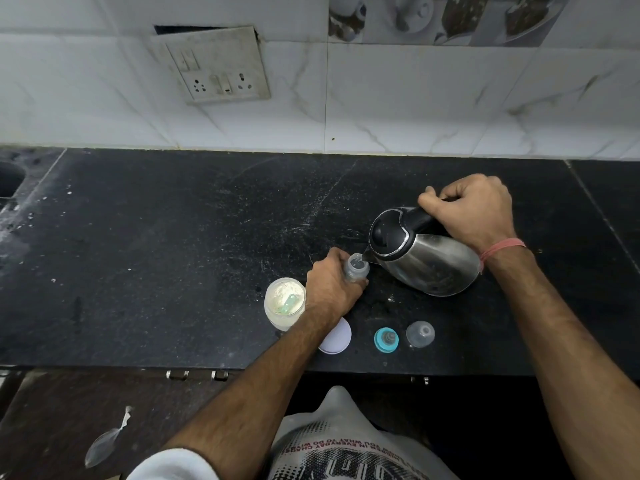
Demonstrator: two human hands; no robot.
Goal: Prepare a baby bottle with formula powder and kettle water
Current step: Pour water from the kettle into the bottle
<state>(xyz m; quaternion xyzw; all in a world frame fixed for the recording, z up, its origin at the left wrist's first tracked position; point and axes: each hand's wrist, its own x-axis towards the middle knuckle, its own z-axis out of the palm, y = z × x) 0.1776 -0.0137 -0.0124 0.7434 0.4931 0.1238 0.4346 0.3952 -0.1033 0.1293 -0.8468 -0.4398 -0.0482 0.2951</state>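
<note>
**Baby bottle takes kettle water at the desk's near edge**

Nearest, on the dark desk (pixel 138 237): a white lid (pixel 336 337), a teal teat ring (pixel 385 340) and a clear cap (pixel 420 334), lying apart in a row. Just beyond, an open formula jar (pixel 284 301) with a green scoop (pixel 289 303) sunk in the powder. Beside the jar, the baby bottle (pixel 356 268), upright, long axis vertical, mouth open, gripped round its body by the left hand (pixel 330 289). Farther right, the steel kettle (pixel 424 252), tilted toward the bottle, spout right at the bottle's mouth, handle clenched in the right hand (pixel 474 213). Bottle nearer the left hand, spout meeting it from the right. Behind, a wall socket plate (pixel 214 65) on marbled tiles.
</note>
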